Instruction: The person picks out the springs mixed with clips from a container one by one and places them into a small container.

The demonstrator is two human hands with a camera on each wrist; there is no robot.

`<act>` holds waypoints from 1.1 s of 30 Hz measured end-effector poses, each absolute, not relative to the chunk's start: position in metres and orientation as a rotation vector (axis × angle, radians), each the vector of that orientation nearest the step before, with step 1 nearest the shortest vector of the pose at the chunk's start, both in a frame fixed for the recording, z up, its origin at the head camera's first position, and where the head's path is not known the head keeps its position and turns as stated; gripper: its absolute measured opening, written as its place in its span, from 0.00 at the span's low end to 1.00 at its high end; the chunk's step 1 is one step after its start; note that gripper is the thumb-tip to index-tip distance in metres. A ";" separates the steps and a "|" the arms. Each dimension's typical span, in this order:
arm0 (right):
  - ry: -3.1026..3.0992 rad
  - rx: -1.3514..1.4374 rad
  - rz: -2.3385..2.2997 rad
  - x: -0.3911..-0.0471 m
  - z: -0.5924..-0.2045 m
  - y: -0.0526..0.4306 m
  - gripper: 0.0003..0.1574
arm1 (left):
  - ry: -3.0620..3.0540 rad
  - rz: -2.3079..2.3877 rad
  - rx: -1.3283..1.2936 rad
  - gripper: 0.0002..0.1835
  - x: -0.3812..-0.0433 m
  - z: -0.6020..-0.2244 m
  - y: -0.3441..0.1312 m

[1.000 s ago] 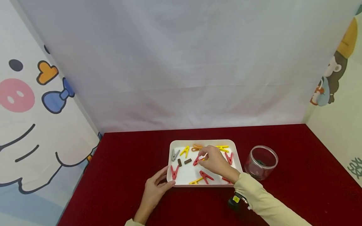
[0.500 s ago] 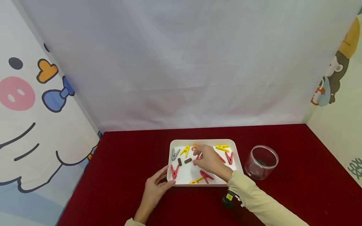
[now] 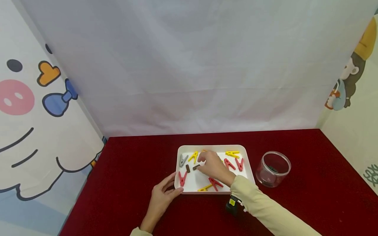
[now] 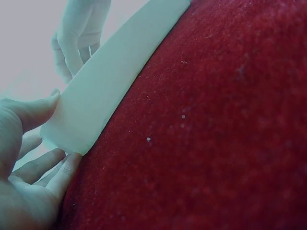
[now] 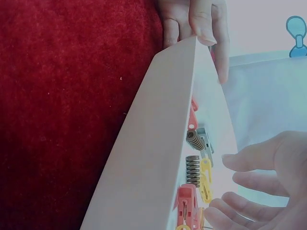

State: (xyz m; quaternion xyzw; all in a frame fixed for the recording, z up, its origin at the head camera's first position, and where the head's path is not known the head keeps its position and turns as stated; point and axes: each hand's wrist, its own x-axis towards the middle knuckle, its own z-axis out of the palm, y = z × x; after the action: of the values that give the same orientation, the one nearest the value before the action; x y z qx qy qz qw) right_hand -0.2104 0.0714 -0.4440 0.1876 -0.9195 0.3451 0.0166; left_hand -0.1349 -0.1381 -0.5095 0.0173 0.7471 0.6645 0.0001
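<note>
A white tray (image 3: 203, 182) on the table holds several clothespins: red (image 3: 182, 179), yellow (image 3: 193, 157) and grey (image 3: 183, 161). Two small brown pieces lie among them; the right wrist view shows they are coil springs (image 5: 193, 170). My left hand (image 3: 160, 198) grips the tray's near left corner, thumb on the front and fingers along the left side. Over the middle of the tray, my right hand (image 3: 214, 167) reaches in beside one spring (image 3: 196, 167). Its thumb and fingers are apart in the right wrist view, with nothing visible between them. It hides part of the tray's contents.
A clear round jar (image 3: 273, 169) stands right of the tray, with dark coil-like pieces inside. Beneath everything is a dark red cloth (image 3: 141, 164). A white curtain (image 3: 195, 72) hangs behind the table, with cartoon-printed panels at both sides.
My right hand has moved left across the tray, from the red clothespin near the middle to beside a spring. A red clothespin to its right has come into view. The left hand stays put.
</note>
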 end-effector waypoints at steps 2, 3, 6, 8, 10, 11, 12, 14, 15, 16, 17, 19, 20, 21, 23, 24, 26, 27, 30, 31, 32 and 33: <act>-2.860 0.591 1.060 -0.211 -0.445 0.070 0.08 | 2.347 2.086 0.058 0.34 -0.134 -0.509 -0.138; -2.864 0.591 1.059 -0.212 -0.445 0.069 0.07 | 2.347 2.084 0.061 0.34 -0.134 -0.509 -0.138; -2.878 0.595 1.041 -0.213 -0.445 0.067 0.07 | 2.341 2.090 0.071 0.33 -0.134 -0.509 -0.138; -2.886 0.603 1.029 -0.214 -0.445 0.065 0.08 | 2.337 2.099 0.076 0.34 -0.134 -0.508 -0.139; -2.900 0.606 1.021 -0.214 -0.446 0.063 0.08 | 2.334 2.107 0.081 0.34 -0.134 -0.508 -0.139; -2.910 0.602 1.018 -0.215 -0.446 0.062 0.08 | 2.333 2.111 0.081 0.34 -0.134 -0.509 -0.139; -2.921 0.596 1.013 -0.216 -0.447 0.062 0.08 | 2.332 2.113 0.081 0.34 -0.134 -0.509 -0.139; -2.941 0.582 0.998 -0.217 -0.448 0.060 0.09 | 2.327 2.118 0.085 0.34 -0.134 -0.509 -0.139; -2.946 0.583 0.988 -0.217 -0.449 0.060 0.08 | 2.326 2.119 0.088 0.34 -0.134 -0.510 -0.139; -2.949 0.588 0.981 -0.218 -0.450 0.059 0.08 | 2.325 2.119 0.089 0.34 -0.134 -0.510 -0.139; -2.947 0.596 0.978 -0.218 -0.451 0.059 0.08 | 2.323 2.119 0.089 0.34 -0.134 -0.510 -0.139; -2.941 0.620 0.975 -0.219 -0.451 0.058 0.07 | 2.322 2.119 0.087 0.34 -0.134 -0.510 -0.139; -2.937 0.634 0.976 -0.219 -0.452 0.058 0.07 | 2.323 2.119 0.085 0.34 -0.134 -0.510 -0.139; -2.935 0.644 0.975 -0.219 -0.452 0.058 0.06 | 2.321 2.120 0.086 0.34 -0.134 -0.509 -0.139; -2.939 0.650 0.974 -0.219 -0.452 0.057 0.06 | 2.323 2.119 0.084 0.34 -0.133 -0.509 -0.139; -2.941 0.653 0.966 -0.219 -0.452 0.057 0.06 | 2.325 2.117 0.085 0.34 -0.133 -0.508 -0.139; -2.945 0.657 0.959 -0.220 -0.453 0.056 0.06 | 2.323 2.117 0.094 0.34 -0.134 -0.509 -0.139; -2.949 0.657 0.948 -0.221 -0.453 0.055 0.06 | 2.321 2.116 0.095 0.34 -0.134 -0.509 -0.139; -2.966 0.660 0.929 -0.223 -0.457 0.053 0.06 | 2.318 2.112 0.098 0.34 -0.134 -0.509 -0.139; -2.972 0.658 0.919 -0.223 -0.459 0.052 0.06 | 2.316 2.111 0.097 0.34 -0.134 -0.509 -0.139; -2.976 0.656 0.907 -0.224 -0.460 0.051 0.06 | 2.312 2.109 0.092 0.34 -0.134 -0.509 -0.140; -2.972 0.660 0.898 -0.224 -0.462 0.051 0.07 | 2.310 2.110 0.093 0.34 -0.134 -0.509 -0.140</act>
State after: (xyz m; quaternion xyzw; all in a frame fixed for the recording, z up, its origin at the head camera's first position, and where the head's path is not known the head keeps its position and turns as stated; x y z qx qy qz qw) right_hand -0.2240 0.0507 -0.4615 0.2078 -0.9363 0.2828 -0.0163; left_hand -0.1336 -0.1396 -0.5090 0.0297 0.7380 0.6742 0.0060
